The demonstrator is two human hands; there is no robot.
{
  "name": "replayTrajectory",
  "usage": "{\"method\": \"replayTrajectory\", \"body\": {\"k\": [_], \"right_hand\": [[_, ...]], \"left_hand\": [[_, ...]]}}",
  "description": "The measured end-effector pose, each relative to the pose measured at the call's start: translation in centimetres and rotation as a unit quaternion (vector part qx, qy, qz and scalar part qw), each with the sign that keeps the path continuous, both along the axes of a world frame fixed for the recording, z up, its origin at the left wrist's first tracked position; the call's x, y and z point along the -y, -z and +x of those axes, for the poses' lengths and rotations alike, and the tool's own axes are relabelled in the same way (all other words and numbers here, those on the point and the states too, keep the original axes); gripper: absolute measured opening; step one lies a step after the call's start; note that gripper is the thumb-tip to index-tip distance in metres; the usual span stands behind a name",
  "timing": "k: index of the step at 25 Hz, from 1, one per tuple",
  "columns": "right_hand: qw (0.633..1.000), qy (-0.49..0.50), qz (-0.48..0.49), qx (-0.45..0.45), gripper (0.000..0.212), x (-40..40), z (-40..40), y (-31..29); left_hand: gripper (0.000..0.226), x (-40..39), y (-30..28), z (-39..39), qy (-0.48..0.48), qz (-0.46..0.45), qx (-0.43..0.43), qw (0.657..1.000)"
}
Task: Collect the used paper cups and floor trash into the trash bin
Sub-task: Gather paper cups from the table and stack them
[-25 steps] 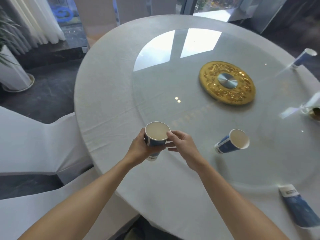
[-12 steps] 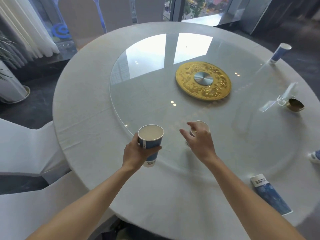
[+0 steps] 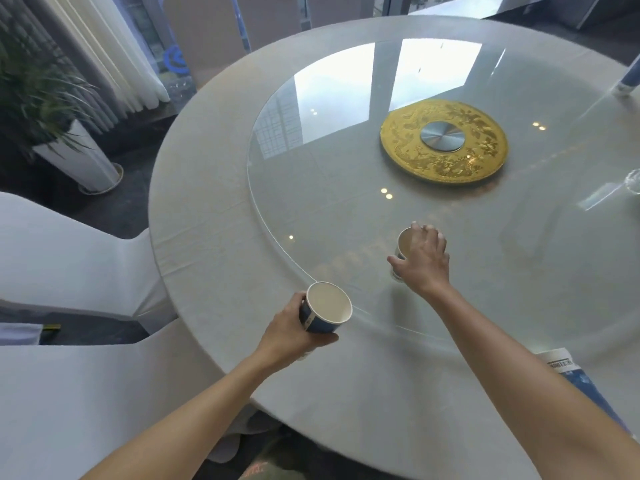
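The right hand (image 3: 422,259) is closing over a second paper cup (image 3: 403,245) at centre frame, on the glass turntable (image 3: 329,174) of the round table (image 3: 207,168). The cup is lying under the palm and toward the thumb side, its open mouth facing left and slightly up, so its long axis is running roughly left to right beneath the hand. The fingers (image 3: 431,233) are curling over the rim's far edge while the thumb is reaching low at the near left; whether they are already gripping the wall or only touching it is hard to tell, since the hand is hiding most of the cup.

The left hand (image 3: 291,329) is wrapping firmly around a blue paper cup (image 3: 327,308) at lower centre, holding it just above the turntable's near edge with its mouth turned toward the camera. The right hand is plainly the nearer one to the cup on the glass.

Counting: two cups at the hands, and what may be a third blue cup (image 3: 628,81) cut off at the upper right edge. One flattened blue packet (image 3: 571,379) is lying at the lower right edge. One gold disc (image 3: 443,143) is sitting at the turntable's centre. No trash bin is showing anywhere in frame, so the collecting is, by my reading, only partly done.
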State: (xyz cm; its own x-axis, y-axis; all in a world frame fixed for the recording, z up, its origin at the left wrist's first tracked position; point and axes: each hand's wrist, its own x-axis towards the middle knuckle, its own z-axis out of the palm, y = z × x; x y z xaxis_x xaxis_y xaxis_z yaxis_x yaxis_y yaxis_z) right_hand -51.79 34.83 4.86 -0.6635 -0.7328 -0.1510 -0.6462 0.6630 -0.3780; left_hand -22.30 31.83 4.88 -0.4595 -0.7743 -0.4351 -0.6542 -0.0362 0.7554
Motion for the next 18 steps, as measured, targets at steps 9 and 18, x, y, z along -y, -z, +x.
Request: {"method": "replayTrajectory", "body": {"k": [9, 18], "right_hand": [[0.99, 0.095, -0.07, 0.08, 0.067, -3.3, 0.9, -2.9], [0.943, 0.197, -0.217, 0.16, 0.058, -12.8, 6.6, -7.9]], "left_hand": [[0.082, 3.0, 0.7, -1.4, 0.085, -0.003, -0.03, 0.996], [0.088, 2.1, 3.0, -6.1, 0.219, -0.032, -0.047, 0.974]]}}
